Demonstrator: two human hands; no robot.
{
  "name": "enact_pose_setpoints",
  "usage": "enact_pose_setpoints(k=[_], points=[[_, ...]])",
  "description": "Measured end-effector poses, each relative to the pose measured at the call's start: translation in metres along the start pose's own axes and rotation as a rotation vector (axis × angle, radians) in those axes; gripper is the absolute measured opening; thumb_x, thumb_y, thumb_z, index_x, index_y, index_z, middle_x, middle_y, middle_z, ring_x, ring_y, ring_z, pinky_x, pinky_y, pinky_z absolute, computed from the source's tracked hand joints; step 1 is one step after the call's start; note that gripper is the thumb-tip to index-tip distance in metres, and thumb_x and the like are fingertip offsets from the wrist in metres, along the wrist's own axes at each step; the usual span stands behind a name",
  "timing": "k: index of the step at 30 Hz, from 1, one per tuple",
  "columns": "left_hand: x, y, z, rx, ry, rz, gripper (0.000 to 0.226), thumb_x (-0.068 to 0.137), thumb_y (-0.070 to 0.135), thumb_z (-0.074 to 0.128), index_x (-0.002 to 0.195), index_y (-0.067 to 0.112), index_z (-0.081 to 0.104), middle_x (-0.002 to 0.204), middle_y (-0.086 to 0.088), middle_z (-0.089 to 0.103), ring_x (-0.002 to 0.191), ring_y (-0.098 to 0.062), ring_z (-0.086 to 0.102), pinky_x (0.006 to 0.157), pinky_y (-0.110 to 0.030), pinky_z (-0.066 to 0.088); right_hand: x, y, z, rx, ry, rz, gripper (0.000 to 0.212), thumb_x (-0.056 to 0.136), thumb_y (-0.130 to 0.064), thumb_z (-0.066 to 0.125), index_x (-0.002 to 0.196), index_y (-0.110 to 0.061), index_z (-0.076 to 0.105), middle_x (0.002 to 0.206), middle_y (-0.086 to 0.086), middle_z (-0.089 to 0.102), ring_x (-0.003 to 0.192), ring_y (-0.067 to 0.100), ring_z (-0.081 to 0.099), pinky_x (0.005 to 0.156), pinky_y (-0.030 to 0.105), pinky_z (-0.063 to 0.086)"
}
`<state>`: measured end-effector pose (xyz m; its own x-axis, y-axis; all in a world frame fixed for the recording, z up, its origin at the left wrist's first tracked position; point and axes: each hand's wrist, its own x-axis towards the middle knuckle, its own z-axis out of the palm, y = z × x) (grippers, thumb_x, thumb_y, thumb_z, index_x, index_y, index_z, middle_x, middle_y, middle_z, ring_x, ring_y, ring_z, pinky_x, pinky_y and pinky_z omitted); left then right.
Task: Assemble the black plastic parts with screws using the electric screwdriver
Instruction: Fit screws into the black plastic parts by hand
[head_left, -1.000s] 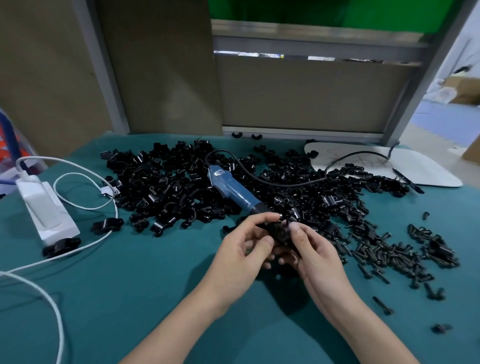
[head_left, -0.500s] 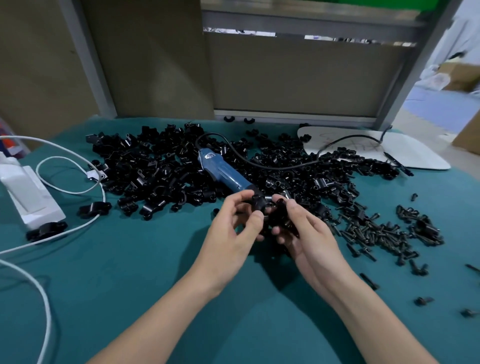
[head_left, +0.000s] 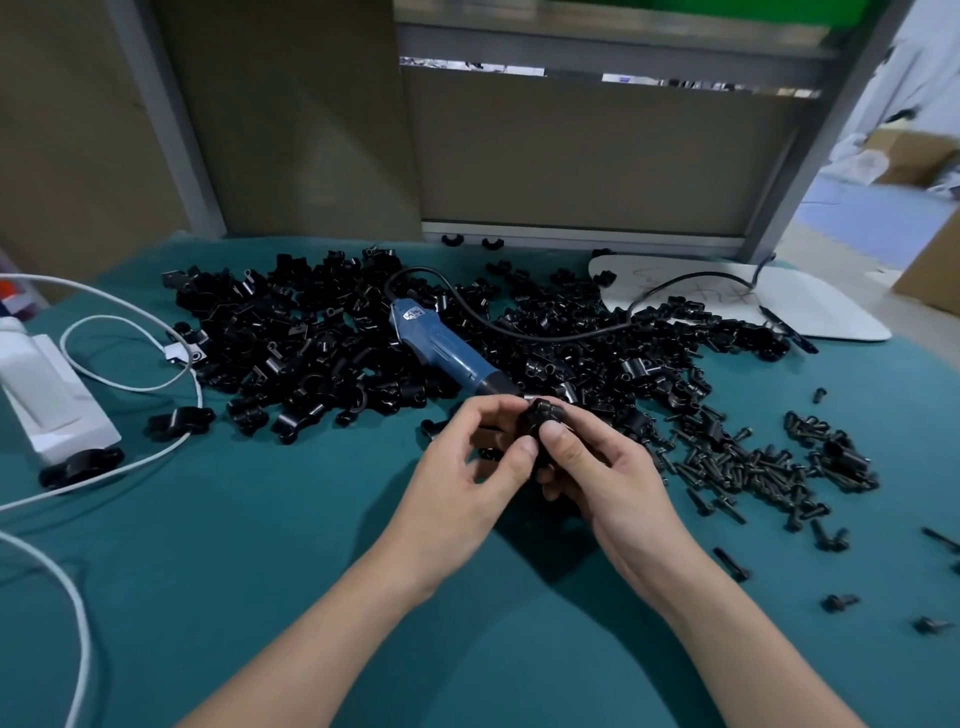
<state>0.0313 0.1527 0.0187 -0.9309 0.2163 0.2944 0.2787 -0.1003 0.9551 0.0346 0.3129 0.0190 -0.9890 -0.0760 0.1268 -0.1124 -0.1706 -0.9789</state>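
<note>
Both hands meet above the table (head_left: 260, 545). The right hand (head_left: 608, 478) grips a small black part (head_left: 537, 418), thumb on top. The left hand (head_left: 462, 467) pinches its near side. The screwdriver (head_left: 447, 353) lies just beyond the fingertips, tip towards them and body slanting away to the far left. Judged nearer the left hand. The screws (head_left: 753, 462) lie right, beside the right hand.
</note>
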Motion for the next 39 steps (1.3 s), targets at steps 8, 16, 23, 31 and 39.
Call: enact_pose_setpoints(k=[8,16,23,31,39], points=[[0.001,-0.002,-0.001,0.022,-0.044,-0.030,0.036,0.091,0.018,0.074,0.115,0.042,0.063,0.105,0.014,0.069,0.101,-0.007,0.066,0.089,-0.023,0.053,-0.002,-0.001,0.000,-0.041,0.037,-0.018,0.042,0.081,-0.054,0.073,0.118,-0.035,0.075,0.106,-0.003,0.077,0.083,0.007,0.064,0.065,0.021,0.051],[0.002,-0.003,-0.001,-0.008,-0.038,-0.077,0.035,0.090,0.011,0.074,0.110,0.038,0.063,0.106,0.010,0.070,0.103,-0.013,0.068,0.094,-0.031,0.055,-0.001,0.001,0.001,-0.036,0.037,-0.053,0.052,0.077,-0.064,0.078,0.119,-0.035,0.075,0.109,-0.002,0.078,0.080,0.005,0.062,0.064,0.018,0.050],[0.002,-0.002,-0.002,-0.016,-0.054,-0.076,0.034,0.089,0.011,0.075,0.114,0.030,0.062,0.108,0.012,0.071,0.107,-0.014,0.068,0.094,-0.029,0.054,-0.004,-0.001,0.001,-0.061,0.044,-0.058,0.044,0.080,-0.062,0.076,0.116,-0.036,0.076,0.110,-0.004,0.077,0.088,0.005,0.066,0.069,0.020,0.052],[-0.003,-0.005,0.004,0.247,0.012,0.079,0.038,0.089,0.046,0.066,0.123,0.052,0.050,0.113,0.021,0.062,0.106,-0.010,0.064,0.089,-0.019,0.051,-0.002,-0.014,-0.005,0.120,0.134,-0.103,0.030,0.087,-0.031,0.067,0.114,-0.020,0.075,0.113,0.005,0.078,0.107,0.020,0.074,0.087,0.028,0.060],[-0.007,-0.005,-0.004,0.728,0.008,0.165,0.030,0.099,0.052,0.048,0.127,0.046,0.043,0.109,0.024,0.050,0.110,-0.001,0.051,0.087,-0.031,0.051,-0.010,-0.040,-0.078,0.414,0.374,-0.158,0.033,0.093,-0.026,0.063,0.112,0.002,0.065,0.113,0.014,0.076,0.112,0.033,0.072,0.084,0.029,0.061]])
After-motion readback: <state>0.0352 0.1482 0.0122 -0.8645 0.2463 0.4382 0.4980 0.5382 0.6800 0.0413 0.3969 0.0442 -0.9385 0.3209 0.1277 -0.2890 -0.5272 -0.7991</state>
